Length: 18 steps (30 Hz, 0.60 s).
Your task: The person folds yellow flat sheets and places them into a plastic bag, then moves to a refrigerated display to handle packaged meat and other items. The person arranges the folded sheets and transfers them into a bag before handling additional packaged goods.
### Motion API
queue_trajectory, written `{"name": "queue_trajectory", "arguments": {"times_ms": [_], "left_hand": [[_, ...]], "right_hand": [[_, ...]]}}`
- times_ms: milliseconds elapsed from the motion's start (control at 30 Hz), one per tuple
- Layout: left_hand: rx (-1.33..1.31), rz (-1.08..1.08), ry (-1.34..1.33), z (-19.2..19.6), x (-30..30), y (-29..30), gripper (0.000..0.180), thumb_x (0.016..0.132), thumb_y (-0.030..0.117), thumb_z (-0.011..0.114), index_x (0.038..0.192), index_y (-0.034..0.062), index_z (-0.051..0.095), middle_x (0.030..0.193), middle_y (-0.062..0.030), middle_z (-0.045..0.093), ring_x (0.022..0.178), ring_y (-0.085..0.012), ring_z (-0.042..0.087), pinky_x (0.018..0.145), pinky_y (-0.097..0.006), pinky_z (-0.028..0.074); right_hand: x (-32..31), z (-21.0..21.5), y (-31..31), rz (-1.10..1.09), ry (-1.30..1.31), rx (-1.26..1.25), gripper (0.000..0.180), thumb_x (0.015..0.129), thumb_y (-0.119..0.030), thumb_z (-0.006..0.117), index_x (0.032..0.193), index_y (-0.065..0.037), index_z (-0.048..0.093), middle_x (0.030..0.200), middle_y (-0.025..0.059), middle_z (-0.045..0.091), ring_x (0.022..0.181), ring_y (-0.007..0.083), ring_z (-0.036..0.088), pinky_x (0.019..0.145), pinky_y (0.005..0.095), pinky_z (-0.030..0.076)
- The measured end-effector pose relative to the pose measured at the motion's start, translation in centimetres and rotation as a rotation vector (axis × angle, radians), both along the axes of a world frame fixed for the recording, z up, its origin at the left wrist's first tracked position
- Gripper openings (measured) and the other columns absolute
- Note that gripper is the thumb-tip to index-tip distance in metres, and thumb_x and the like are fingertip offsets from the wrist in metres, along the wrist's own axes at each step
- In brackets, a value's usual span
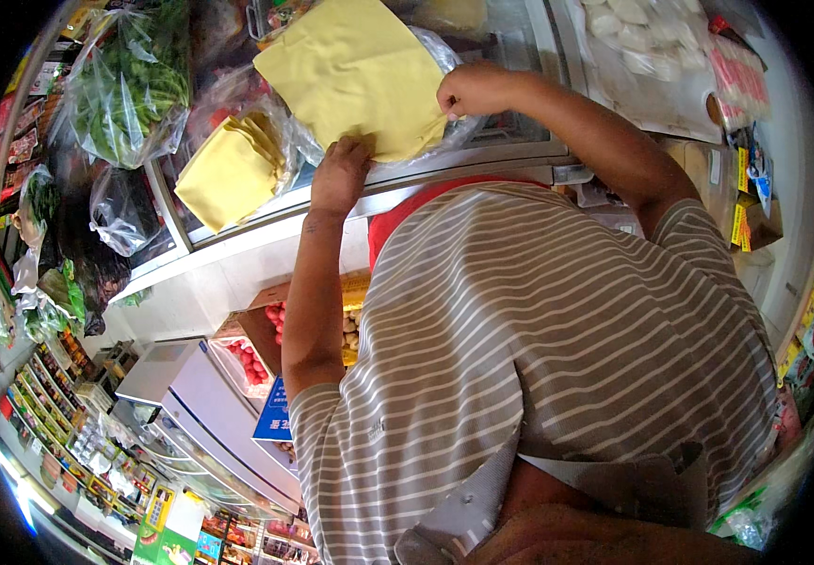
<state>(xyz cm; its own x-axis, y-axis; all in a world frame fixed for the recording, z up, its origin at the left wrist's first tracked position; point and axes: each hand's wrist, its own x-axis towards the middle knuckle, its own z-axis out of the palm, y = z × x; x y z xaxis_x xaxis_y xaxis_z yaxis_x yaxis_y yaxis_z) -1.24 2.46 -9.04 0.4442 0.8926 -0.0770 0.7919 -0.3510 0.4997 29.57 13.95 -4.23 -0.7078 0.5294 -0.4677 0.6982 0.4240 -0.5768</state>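
Both hands are clamped on a large, thin, pale-yellow sheet of soft, foldable material (355,71) that lies spread over the glass lid of a white chest freezer (482,160), the surface at the top of the view. The left hand (339,174) pinches the sheet's near edge, fingers curled over it, just at the freezer's white front rim. The right hand (471,89) is closed on the sheet's right edge, slightly farther back on the glass. The two hands are apart, with the sheet's lower right corner between them.

Crinkled clear plastic wrap (440,56) shows under the sheet on its right side. Just left of the large sheet, on the same glass lid, a stack of folded pale-yellow sheets (228,169) sits in clear plastic. Farther left of the freezer lid, a clear plastic bag of green vegetables (129,89) rests. Right of the large sheet, on the far side of the freezer, a white tray of pale round dumpling-like pieces (642,38) lies.

Below the freezer's front rim, a cardboard box of red round fruits (261,334) stands open on the floor side. The person's grey-and-white striped shirt (557,358) fills the lower middle of the view.
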Motion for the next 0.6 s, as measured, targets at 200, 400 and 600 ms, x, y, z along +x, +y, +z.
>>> {"name": "queue_trajectory", "arguments": {"times_ms": [200, 400, 600], "left_hand": [[-0.148, 0.043, -0.309, 0.1, -1.4, 1.4, 0.019, 0.092, 0.019, 0.065, 0.103, 0.0032, 0.066, 0.098, -0.0182, 0.068, 0.093, -0.0373, 0.064, 0.082, -0.043, 0.051], [-0.24, 0.284, -0.352, 2.0, -0.8, 3.3, 0.032, 0.102, 0.032, 0.054, 0.103, 0.0009, 0.063, 0.091, -0.0232, 0.065, 0.087, -0.0414, 0.064, 0.076, -0.042, 0.05], [-0.324, 0.483, -0.5, 6.2, -1.3, 6.3, 0.025, 0.104, 0.026, 0.052, 0.102, 0.0026, 0.061, 0.084, -0.0057, 0.062, 0.078, -0.0161, 0.057, 0.074, -0.03, 0.047]], "right_hand": [[0.7, -1.5, -0.6, -0.052, 0.073, -0.054, 0.015, 0.077, -0.015, 0.079, 0.089, -0.007, 0.075, 0.081, 0.01, 0.073, 0.075, 0.0243, 0.069, 0.067, 0.0394, 0.052], [0.9, -2.2, 0.5, -0.13, 0.18, -0.085, 0.016, 0.084, -0.018, 0.076, 0.09, -0.004, 0.072, 0.081, 0.0081, 0.071, 0.072, 0.0186, 0.066, 0.068, 0.0359, 0.051], [-1.1, 0.5, 2.5, -0.39, 0.534, 0.012, 0.017, 0.101, -0.021, 0.059, 0.1, -0.004, 0.057, 0.082, 0.0003, 0.058, 0.078, 0.0097, 0.052, 0.074, 0.0292, 0.046]]}}
